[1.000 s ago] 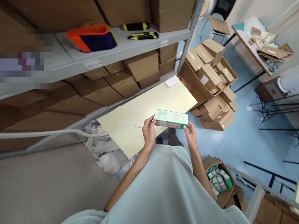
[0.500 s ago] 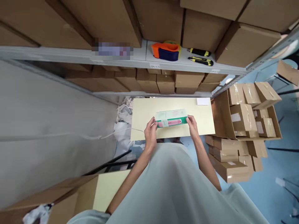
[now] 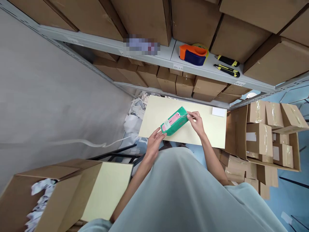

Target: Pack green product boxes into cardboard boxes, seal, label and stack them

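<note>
A green box (image 3: 179, 125) with a pink item showing on its front is held up in front of me, over the pale yellow tabletop (image 3: 154, 111). My left hand (image 3: 154, 141) grips its lower left end, thumb and fingers closed on the edge. At the upper right end, my right hand (image 3: 196, 122) pinches the corner, where a thin pale loop is seen. The box is tilted, its right end higher in view. A small white label or card crosses the pink part near the left end.
A white block of paper (image 3: 218, 111) lies at the table's back right. The shelf above bears an orange-and-blue tape dispenser (image 3: 193, 54) and two box cutters (image 3: 227, 66). Cardboard boxes (image 3: 256, 140) are piled at right. An open carton (image 3: 60, 193) with crumpled paper stands at lower left.
The box has turned from nearly level to a steep slant, and a green side now faces me instead of the pale one. My right hand has shifted upward, and my view has swung.
</note>
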Motion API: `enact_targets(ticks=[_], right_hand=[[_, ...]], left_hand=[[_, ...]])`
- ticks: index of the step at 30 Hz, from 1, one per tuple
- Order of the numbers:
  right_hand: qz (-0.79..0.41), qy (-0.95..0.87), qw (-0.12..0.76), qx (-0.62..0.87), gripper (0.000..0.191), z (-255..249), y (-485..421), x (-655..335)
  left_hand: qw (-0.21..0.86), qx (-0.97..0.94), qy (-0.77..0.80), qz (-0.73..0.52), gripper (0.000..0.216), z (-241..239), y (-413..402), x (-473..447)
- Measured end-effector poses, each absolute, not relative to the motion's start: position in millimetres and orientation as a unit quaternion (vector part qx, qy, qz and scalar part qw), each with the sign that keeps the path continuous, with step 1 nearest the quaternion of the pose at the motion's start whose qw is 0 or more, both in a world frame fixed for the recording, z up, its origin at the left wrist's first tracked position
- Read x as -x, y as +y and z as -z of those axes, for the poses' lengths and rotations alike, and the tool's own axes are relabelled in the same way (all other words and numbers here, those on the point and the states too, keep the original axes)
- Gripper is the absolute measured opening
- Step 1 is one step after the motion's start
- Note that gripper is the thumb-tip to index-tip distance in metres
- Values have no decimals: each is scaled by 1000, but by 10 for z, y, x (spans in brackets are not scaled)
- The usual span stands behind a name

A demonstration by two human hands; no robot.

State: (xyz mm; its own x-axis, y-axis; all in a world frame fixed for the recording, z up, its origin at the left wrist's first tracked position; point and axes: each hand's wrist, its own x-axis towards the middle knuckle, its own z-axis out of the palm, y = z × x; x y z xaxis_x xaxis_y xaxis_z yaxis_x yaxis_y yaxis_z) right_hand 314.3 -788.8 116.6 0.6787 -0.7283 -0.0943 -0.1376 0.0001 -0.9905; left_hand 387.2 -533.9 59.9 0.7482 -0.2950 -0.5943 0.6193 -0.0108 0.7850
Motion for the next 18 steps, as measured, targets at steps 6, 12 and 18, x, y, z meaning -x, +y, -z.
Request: enact_targets(ticks=[6,12,18], right_hand=[[236,292,581,722,29,-1272,-7929,-3401],[238,265,521,776,41,-1289,-7921,-3570],[194,290,515,783,53,-1195,-7966,-3591]], left_hand=[[690,-616,99,366,79,-562,-5326,-4042],[674,-594,123,422,59,-724,-5371,-4166],[677,-580,149,428,51,-798,-5412,-4254]])
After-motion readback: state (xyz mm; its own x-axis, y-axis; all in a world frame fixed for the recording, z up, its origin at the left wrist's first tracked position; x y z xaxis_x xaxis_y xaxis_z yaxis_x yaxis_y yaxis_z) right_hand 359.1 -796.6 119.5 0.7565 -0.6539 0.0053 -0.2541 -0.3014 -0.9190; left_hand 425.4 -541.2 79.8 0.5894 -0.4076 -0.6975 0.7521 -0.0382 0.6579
